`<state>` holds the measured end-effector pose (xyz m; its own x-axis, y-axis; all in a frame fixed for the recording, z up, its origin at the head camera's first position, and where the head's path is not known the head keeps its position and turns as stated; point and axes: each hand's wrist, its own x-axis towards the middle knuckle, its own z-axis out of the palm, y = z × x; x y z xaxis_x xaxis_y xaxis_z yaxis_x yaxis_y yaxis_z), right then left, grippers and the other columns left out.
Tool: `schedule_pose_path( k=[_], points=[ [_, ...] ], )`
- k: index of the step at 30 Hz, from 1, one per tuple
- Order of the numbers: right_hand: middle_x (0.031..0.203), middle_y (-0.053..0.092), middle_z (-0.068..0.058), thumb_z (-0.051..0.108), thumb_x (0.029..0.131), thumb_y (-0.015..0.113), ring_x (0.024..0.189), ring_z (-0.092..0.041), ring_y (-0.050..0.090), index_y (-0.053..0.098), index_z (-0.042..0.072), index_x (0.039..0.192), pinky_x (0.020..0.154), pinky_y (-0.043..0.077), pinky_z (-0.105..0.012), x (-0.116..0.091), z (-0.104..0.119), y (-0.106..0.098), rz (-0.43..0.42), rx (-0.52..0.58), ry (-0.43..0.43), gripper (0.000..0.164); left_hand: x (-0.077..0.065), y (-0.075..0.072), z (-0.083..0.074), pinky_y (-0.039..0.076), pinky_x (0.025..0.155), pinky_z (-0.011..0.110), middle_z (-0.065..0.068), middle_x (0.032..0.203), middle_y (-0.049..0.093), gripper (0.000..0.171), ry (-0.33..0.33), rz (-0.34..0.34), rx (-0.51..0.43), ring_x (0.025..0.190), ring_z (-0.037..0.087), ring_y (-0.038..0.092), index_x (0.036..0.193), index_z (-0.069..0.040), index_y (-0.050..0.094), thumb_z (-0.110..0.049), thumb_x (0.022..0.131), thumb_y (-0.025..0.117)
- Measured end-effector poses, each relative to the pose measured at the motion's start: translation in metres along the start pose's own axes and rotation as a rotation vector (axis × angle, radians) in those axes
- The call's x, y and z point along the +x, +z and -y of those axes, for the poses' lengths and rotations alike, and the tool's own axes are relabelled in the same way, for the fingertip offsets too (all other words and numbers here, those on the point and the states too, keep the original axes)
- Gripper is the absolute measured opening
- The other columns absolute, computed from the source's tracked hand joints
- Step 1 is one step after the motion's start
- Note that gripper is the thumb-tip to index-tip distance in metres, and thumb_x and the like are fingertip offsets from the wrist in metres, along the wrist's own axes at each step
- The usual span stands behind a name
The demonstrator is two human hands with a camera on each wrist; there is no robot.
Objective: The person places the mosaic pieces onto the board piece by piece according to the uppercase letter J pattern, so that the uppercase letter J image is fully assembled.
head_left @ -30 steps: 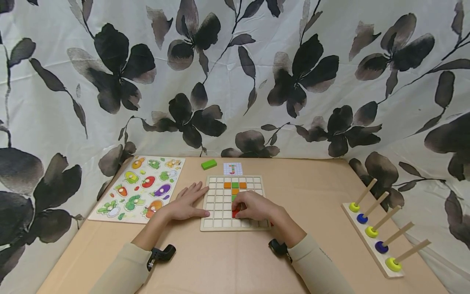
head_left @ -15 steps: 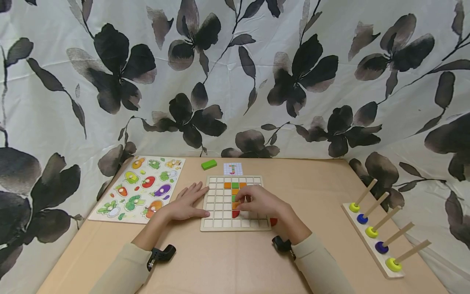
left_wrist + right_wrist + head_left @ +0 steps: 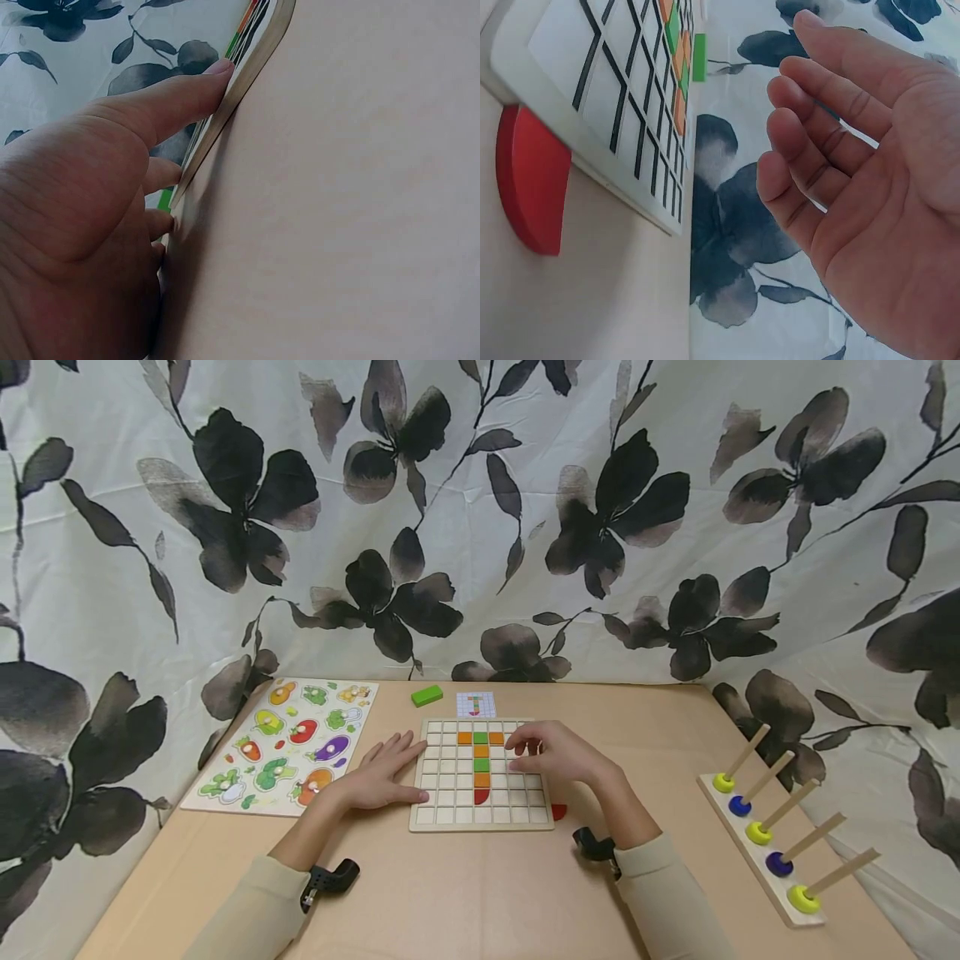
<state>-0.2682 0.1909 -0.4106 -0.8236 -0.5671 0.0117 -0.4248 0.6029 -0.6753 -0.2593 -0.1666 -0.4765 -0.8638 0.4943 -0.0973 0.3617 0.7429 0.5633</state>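
A pale wooden grid board (image 3: 442, 817) lies mid-table in the head view. Orange tiles (image 3: 465, 738) and green tiles (image 3: 481, 765) form a T on it, with a red rounded piece (image 3: 482, 796) at the stem's foot. My left hand (image 3: 382, 777) rests at the board's left edge, fingers extended; in the left wrist view the thumb touches the board's rim (image 3: 255, 67). Over the board's right side, my right hand (image 3: 558, 752) hovers with loosely bent fingers; the right wrist view shows its palm bare. Another red rounded piece (image 3: 532, 180) lies against the board's right edge.
Behind the board are a pattern card (image 3: 476, 704) and a green block (image 3: 427, 696). At left lies a vegetable picture board (image 3: 288, 752). A peg stand (image 3: 771, 887) with yellow and blue rings stands at right. A floral cloth hangs behind the table.
My right hand has let go of the red piece on the board and moved up and right, uncovering the T's stem and the other red piece. The left hand stays put.
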Motion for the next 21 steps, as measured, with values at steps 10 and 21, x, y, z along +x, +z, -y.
schedule_pose_path(
  k=[10,21],
  points=[
    [0.093,0.068,0.003,0.019,0.093,0.080,0.089,-0.019,0.059,0.076,0.008,0.115,0.079,0.052,-0.029,-0.005,-0.010,0.000,0.003,-0.006,0.004,0.026,-0.001,-0.002,-0.002,-0.004,0.130,0.059,0.015,0.176,0.005,0.099,-0.015,0.013,-0.009,0.163,0.038,-0.004,0.167,-0.019,0.026,-0.060,0.090,0.072],
    [0.083,0.068,0.000,0.004,0.084,0.081,0.081,-0.019,0.060,0.076,0.004,0.102,0.073,0.052,-0.028,-0.025,-0.041,-0.019,0.226,0.067,0.065,0.018,0.000,0.001,0.001,-0.004,0.130,0.060,0.015,0.176,0.005,0.100,-0.021,0.012,-0.002,0.163,0.039,-0.004,0.166,-0.018,0.027,-0.063,0.089,0.071]
  ],
)
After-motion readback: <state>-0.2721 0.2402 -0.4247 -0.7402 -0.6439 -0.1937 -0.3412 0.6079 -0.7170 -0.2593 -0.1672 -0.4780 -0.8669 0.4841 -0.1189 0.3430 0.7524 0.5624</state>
